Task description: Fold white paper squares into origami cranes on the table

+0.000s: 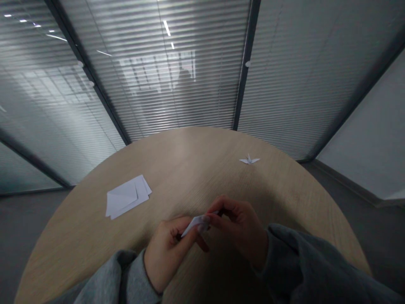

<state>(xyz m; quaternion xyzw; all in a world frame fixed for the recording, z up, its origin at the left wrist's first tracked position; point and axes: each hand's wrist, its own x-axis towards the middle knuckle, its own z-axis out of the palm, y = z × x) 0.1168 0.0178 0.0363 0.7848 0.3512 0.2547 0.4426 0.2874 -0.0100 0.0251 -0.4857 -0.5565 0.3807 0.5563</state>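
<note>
A small piece of folded white paper (194, 223) is held between my two hands above the near part of the table. My left hand (169, 248) pinches its left part, thumb on top and fingers curled beneath. At its right end, my right hand (239, 226) grips the paper between thumb and index finger. The fingers cover much of it, so its full folded shape is hidden. Farther back on the right stands a finished white paper crane (249, 160) with its wings spread.
Several white paper sheets (128, 197) lie in a loose, overlapping stack at the left of the round wooden table (190, 169). Behind the table's curved far edge rise glass panels with blinds (190, 97), split by dark frames. A white wall (373, 126) stands at the right.
</note>
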